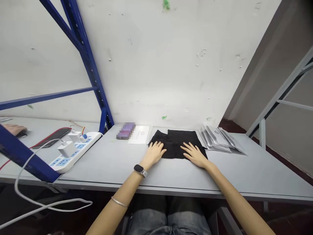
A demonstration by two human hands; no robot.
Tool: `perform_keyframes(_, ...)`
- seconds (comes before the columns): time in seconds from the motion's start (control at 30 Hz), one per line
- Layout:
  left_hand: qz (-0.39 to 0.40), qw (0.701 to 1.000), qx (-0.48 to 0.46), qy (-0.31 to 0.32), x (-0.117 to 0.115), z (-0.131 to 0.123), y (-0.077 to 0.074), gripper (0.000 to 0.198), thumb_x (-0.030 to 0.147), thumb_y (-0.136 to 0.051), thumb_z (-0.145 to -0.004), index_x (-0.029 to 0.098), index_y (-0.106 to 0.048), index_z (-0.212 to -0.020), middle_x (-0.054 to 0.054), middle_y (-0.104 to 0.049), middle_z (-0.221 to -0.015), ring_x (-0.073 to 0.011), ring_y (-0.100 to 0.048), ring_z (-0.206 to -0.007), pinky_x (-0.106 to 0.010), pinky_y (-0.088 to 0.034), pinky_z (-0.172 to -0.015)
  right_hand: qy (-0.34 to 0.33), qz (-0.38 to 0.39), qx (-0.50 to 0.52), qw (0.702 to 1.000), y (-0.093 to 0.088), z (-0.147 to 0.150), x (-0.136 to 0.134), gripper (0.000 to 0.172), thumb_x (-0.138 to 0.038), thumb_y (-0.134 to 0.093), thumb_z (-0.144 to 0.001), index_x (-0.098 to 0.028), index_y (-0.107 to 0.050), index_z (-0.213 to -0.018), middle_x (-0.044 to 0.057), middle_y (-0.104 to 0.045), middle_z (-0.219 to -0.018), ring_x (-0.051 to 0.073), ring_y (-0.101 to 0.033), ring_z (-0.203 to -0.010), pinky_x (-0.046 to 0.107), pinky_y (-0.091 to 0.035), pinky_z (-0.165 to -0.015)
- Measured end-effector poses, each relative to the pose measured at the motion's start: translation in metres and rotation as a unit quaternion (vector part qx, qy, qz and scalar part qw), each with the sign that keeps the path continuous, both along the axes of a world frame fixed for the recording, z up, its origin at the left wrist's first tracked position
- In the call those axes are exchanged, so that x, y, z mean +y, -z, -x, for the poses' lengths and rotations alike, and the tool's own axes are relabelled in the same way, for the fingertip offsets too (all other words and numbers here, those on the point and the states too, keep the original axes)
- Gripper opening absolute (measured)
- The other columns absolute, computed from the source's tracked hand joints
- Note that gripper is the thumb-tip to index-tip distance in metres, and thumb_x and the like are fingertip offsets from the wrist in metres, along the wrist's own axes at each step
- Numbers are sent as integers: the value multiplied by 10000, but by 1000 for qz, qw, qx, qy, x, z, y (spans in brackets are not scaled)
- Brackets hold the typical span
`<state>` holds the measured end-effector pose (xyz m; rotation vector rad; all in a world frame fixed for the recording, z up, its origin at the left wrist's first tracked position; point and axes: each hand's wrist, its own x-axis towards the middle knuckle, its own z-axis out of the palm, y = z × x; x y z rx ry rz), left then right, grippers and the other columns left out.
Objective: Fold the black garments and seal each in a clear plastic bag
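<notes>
The left hand (154,153) and right hand (194,155) lie open and flat, gripping nothing, on one folded black cloth (176,143) on a grey table (256,169). Left of the cloth: one blurred purple object (126,130), one white card (139,134), one power strip (75,151) with two white chargers (66,148). Right of it: one stack of printed packets (217,138). Behind it: a scuffed white wall (156,58)

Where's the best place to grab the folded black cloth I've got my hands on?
Probably the near edge, coming from your side. The folded black cloth lies flat on the grey table, and that edge faces you. Your left hand and right hand rest on it at either side, so slide your fingers under the edge there and pinch.
</notes>
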<state>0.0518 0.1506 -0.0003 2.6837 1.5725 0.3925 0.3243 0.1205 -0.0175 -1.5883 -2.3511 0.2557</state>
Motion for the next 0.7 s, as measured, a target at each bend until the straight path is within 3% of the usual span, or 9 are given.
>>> perform_keyframes(0.17, -9, 1000, -11, -14, 30, -5, 7, 353, 363, -347, -962, 183, -550, -1188, -110, -486, -1397, -294, -346, -1354, -516, -297, -1075, 27, -59, 8, 998, -6, -7, 33, 411, -465, -460, -898, -369, -515, -1294, -8, -437, -1441, 263, -351, -1350, 499, -288, -1080)
perform_keyframes(0.27, -16, 1000, -17, -17, 32, -4, 9, 349, 341, -352, -960, 187, -558, -1195, -105, -476, -1406, -295, -308, -1374, -528, -267, -1091, 109, -135, 27, 985, -14, -26, 29, 434, -392, -461, -883, -302, -503, -1306, 34, -425, -1439, 257, -354, -1336, 456, -270, -1090)
perform_keyframes(0.4, -23, 999, -29, -12, 21, 4, 7, 377, 343, -368, -954, 188, -546, -1248, -108, -411, -1454, -303, -246, -1399, -540, -238, -1106, 306, -234, 74, 920, -21, -84, 5, 526, -224, -299, -871, -115, -366, -1382, 179, -373, -1421, 302, -296, -1337, 488, -253, -1066)
perform_keyframes(0.47, -25, 999, -41, -10, 12, 9, 4, 392, 352, -386, -947, 199, -533, -1277, -107, -386, -1470, -307, -226, -1406, -547, -239, -1108, 387, -250, 93, 883, -20, -117, -7, 571, -168, -321, -826, -74, -333, -1389, 231, -364, -1404, 356, -275, -1326, 592, -232, -1023)
perform_keyframes(0.57, -16, 998, -55, -9, -1, 16, -2, 391, 344, -420, -936, 208, -536, -1284, -112, -379, -1473, -318, -221, -1406, -561, -244, -1104, 418, -226, 114, 872, -15, -154, -18, 523, -139, -446, -764, -123, -510, -1283, 202, -477, -1335, 356, -383, -1245, 554, -336, -949)
perform_keyframes(0.7, -17, 998, -58, 1, -17, 22, -4, 377, 329, -445, -929, 212, -550, -1271, -113, -391, -1465, -323, -241, -1398, -568, -254, -1100, 432, -213, 153, 863, -15, -173, -21, 372, -149, -469, -791, -161, -668, -1105, 145, -643, -1106, 262, -574, -976, 392, -437, -810)
